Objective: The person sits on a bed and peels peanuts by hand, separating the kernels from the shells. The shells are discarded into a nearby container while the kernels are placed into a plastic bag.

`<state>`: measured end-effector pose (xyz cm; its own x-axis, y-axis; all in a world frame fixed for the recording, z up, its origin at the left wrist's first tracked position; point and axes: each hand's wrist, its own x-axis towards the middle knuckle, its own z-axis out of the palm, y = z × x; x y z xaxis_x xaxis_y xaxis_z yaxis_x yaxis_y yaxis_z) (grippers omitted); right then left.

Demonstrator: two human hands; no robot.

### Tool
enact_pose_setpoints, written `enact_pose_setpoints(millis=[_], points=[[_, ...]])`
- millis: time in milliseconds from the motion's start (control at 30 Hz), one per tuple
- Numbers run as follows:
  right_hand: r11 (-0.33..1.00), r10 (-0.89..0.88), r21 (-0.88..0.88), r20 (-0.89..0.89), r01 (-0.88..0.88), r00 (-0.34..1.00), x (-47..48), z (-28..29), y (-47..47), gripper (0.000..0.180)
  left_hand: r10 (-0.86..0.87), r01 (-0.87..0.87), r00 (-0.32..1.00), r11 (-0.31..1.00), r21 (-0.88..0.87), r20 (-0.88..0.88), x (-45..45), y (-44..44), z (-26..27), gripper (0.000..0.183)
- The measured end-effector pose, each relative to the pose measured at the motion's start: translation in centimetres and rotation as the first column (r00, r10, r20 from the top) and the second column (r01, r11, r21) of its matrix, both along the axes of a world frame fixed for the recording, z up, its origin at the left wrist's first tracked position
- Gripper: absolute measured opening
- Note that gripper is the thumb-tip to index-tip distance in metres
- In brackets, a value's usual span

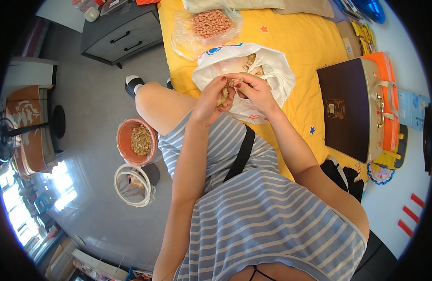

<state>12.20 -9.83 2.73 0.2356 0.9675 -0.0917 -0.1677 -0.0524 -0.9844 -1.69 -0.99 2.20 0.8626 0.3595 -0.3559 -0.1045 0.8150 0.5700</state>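
Over the near side of an open white plastic bag (286,75), my two hands meet at the fingertips. My left hand (214,98) is curled around several unshelled peanuts (222,97). Between the thumb and fingers of my right hand (255,90) is a small pale piece, seemingly a peanut or part of its shell, which the left fingertips also touch. More unshelled peanuts (251,60) show inside the white bag. Beyond it, a clear plastic bag (182,35) holds a heap of pinkish shelled peanuts (210,24). Both bags lie on a yellow bedsheet (303,45).
On the grey floor to the left stand a reddish bin (122,140) with peanut shells (141,140) in it and a white-rimmed bin (118,182) with a liner. A grey drawer cabinet (123,38) is at the upper left. A dark case (342,109) stands on the right.
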Motion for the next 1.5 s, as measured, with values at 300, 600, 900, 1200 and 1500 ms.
enact_pose_setpoints(millis=[300,600,900,1200,1500], points=[[0.998,-0.019,0.042,-0.596,0.055,0.803,-1.8,-1.6,0.3,0.042,0.141,-0.143,0.990,0.981,0.130,0.027,0.2,0.1,-1.0,0.010],[0.967,-0.226,-0.166,-0.909,0.192,0.350,-2.2,-1.5,0.7,0.051,0.424,-0.249,0.905,0.617,0.747,-0.049,1.1,-0.3,-1.8,0.014],[0.822,-0.540,-0.412,-0.346,0.393,0.767,3.5,-3.2,-1.2,0.018,0.510,-0.501,0.851,0.860,-0.100,0.128,0.0,0.5,1.1,0.013],[0.821,0.098,-0.359,0.855,0.445,0.509,3.1,-6.1,1.6,0.025,0.364,-0.326,0.851,0.931,-0.164,0.379,-0.4,2.0,-4.1,0.029],[0.882,-0.115,-0.243,0.720,0.404,0.685,1.0,-2.7,0.7,0.021,0.223,-0.233,0.892,0.972,0.021,-0.392,1.9,1.5,-2.3,0.030]])
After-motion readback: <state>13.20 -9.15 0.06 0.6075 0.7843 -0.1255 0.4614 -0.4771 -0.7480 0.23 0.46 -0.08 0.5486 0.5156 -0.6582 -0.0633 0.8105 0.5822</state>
